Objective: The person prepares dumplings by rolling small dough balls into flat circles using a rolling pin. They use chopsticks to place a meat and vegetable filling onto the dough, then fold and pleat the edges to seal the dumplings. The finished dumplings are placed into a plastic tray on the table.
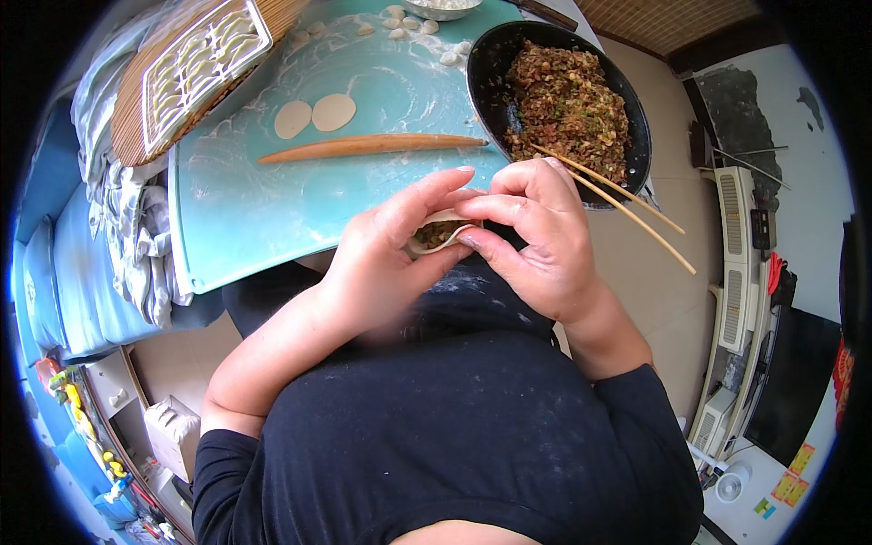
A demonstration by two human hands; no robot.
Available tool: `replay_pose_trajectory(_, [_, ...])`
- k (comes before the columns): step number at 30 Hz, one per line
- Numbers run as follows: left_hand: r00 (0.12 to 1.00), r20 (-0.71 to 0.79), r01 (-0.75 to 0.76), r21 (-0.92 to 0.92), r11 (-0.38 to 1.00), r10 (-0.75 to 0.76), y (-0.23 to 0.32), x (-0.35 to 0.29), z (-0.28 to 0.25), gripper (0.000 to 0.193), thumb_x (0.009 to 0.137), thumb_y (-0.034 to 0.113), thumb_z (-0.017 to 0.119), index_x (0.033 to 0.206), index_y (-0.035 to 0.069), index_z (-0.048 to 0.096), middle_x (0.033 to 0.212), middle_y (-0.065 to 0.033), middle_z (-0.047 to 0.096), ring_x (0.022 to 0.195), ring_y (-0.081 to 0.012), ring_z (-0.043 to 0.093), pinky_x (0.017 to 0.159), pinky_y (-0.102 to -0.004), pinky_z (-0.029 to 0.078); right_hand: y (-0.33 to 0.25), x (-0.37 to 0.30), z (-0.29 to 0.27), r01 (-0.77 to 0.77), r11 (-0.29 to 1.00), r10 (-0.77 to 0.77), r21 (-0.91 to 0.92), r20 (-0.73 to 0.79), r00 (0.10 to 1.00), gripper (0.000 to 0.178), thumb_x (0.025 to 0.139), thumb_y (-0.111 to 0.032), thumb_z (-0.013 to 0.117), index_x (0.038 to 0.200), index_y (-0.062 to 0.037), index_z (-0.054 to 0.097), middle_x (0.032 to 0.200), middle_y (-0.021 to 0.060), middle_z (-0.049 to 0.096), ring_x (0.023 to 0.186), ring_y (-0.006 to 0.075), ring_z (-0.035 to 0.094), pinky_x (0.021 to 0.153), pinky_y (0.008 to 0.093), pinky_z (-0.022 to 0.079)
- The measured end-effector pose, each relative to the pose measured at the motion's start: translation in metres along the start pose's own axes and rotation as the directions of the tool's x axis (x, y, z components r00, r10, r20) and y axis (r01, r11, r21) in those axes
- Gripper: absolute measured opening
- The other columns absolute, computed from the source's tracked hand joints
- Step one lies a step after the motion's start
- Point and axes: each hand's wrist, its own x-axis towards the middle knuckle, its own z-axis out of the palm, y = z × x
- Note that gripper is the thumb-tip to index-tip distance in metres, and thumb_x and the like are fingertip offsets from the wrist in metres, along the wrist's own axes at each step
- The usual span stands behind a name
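Between my two hands is a dumpling (438,232), its round wrapper folded partway over a brown-green filling that shows in the gap. My left hand (386,241) cups it from the left, thumb below and fingers above. At its right end, the fingertips of my right hand (542,232) pinch the wrapper's edges together. Just beyond my hands lies a wooden rolling pin (372,147) on the floured turquoise mat (245,218). Two flat round wrappers (313,115) rest behind the pin.
At the right, a black pan (479,82) holds minced filling (577,104), with chopsticks (636,200) leaning over its near rim. Several dough pieces (400,27) and a bowl of flour (442,7) are at the back. A tray of shaped dumplings (204,64) sits on a woven mat at far left.
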Motion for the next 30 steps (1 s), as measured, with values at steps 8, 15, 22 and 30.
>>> replay_pose_trajectory(8, [0.997,-0.07,-0.046,-0.019,0.999,0.044,0.0,0.001,0.006,0.056,0.072,0.003,0.069,0.123,0.006,0.046,0.107,-0.0122,0.062,0.096,-0.0239,0.062,0.082,-0.031,0.049,0.001,-0.002,0.002,0.127,0.991,-0.129,-0.042,-0.047,0.99,0.021,0.061,-0.002,0.071,0.081,-0.0045,0.064,0.081,0.0042,0.057,0.075,0.0215,0.051,0.064,0.0325,0.041])
replay_pose_trajectory(15, [0.99,-0.107,0.078,-0.138,0.987,-0.093,-0.012,-0.004,0.005,0.044,0.074,-0.001,0.068,0.115,0.002,0.053,0.104,-0.0101,0.062,0.092,-0.0175,0.061,0.082,-0.0271,0.049,0.003,-0.002,0.011,0.163,0.966,-0.186,-0.201,-0.104,0.977,0.021,0.065,-0.005,0.068,0.086,-0.0062,0.065,0.088,0.005,0.059,0.078,0.0228,0.053,0.067,0.0346,0.041])
replay_pose_trajectory(22, [0.975,-0.074,0.112,-0.646,0.755,-0.208,-0.006,-0.004,0.008,0.039,0.078,-0.007,0.061,0.115,-0.001,0.052,0.11,-0.0092,0.058,0.098,-0.0146,0.057,0.086,-0.0269,0.048,0.008,-0.012,-0.004,0.019,0.999,-0.023,-0.027,-0.169,0.985,0.014,0.073,-0.008,0.065,0.087,-0.01,0.066,0.093,0.0088,0.055,0.084,0.0244,0.05,0.074,0.0333,0.039])
replay_pose_trajectory(30, [0.988,-0.023,0.106,-0.614,0.782,-0.152,-0.009,-0.006,0.007,0.041,0.078,-0.007,0.062,0.117,-0.002,0.051,0.112,-0.0096,0.057,0.101,-0.0151,0.057,0.089,-0.0273,0.046,0.007,-0.008,-0.002,0.076,0.994,-0.083,-0.076,-0.098,0.992,0.017,0.07,-0.009,0.067,0.087,-0.0118,0.067,0.095,0.0083,0.054,0.085,0.0251,0.049,0.075,0.0352,0.039])
